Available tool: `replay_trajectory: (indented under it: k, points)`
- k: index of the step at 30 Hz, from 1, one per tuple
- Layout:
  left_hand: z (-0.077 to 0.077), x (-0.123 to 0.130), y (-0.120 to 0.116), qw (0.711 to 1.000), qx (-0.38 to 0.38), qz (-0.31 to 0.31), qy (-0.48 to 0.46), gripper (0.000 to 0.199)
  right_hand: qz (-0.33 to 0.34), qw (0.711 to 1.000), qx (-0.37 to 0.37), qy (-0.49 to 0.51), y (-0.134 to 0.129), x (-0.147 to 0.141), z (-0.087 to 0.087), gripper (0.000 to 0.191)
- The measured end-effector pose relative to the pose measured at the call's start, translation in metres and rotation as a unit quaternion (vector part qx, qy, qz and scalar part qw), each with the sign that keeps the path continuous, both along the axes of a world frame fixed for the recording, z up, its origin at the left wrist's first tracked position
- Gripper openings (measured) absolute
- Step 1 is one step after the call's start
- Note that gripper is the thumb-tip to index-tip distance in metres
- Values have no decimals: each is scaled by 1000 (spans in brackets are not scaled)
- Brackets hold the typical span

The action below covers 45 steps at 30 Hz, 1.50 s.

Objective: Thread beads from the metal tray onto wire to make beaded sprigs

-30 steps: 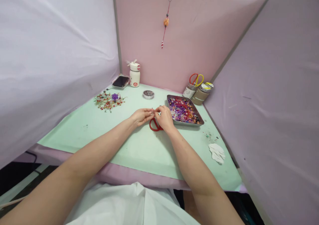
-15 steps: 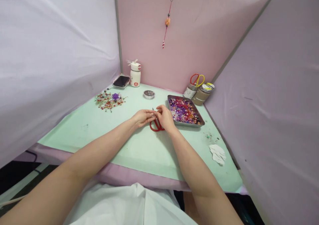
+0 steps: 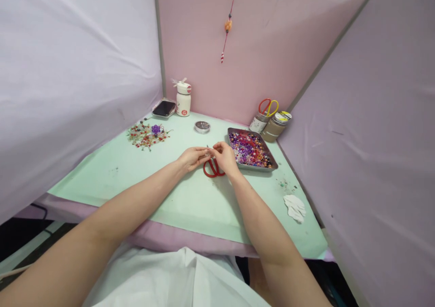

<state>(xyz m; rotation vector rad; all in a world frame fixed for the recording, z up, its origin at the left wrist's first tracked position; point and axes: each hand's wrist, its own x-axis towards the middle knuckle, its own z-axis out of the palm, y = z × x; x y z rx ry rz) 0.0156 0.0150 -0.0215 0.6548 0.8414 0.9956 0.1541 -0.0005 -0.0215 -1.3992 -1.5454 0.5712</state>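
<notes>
My left hand [image 3: 195, 158] and my right hand [image 3: 224, 155] meet fingertip to fingertip above the middle of the table. Both are pinched closed; what lies between the fingers is too small to make out. Red-handled scissors [image 3: 210, 169] lie on the table just below them, their blades partly hidden by my fingers. To the right of my right hand sits a dark metal tray [image 3: 258, 170] full of purple, red and clear beads [image 3: 249, 149].
Beaded strands [image 3: 146, 137] lie in a pile at the left. Behind stand a phone [image 3: 164, 108], a white bottle [image 3: 183, 103], a small round tin [image 3: 202, 126], a scissors jar [image 3: 258, 124] and a brown jar [image 3: 276, 128]. A crumpled white cloth [image 3: 294, 208] lies right. A beaded string [image 3: 228, 25] hangs from a hook.
My fingertips have shifted slightly while staying together. The whole view has moved a little; the things on the table look unchanged.
</notes>
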Motion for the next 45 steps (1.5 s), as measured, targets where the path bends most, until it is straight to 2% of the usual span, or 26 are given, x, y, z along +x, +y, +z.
replay_trajectory:
  k: [6,16,24,29,33,40,45]
  points:
    - [2,-1,2,999,-10,24,-32,15,-5,998,12,-59,-4,2,9,16]
    - [-5,4,1,1000,-23,10,6,21,1,996,-28,-80,-3,-2,4,19]
    - [-1,3,-3,1000,-1,-5,8,20,-1,992,21,-121,-1,1,5,11]
    - [0,4,-7,998,10,-59,37,19,40,992,38,-110,-1,7,13,12]
    - [-1,5,-10,994,21,-87,61,17,96,977,53,-184,-6,8,19,11]
    - [-2,5,-10,990,27,-121,74,14,110,946,70,-297,-10,6,22,15]
    - [-2,5,-10,985,27,-158,69,12,117,960,55,-247,-6,5,17,14]
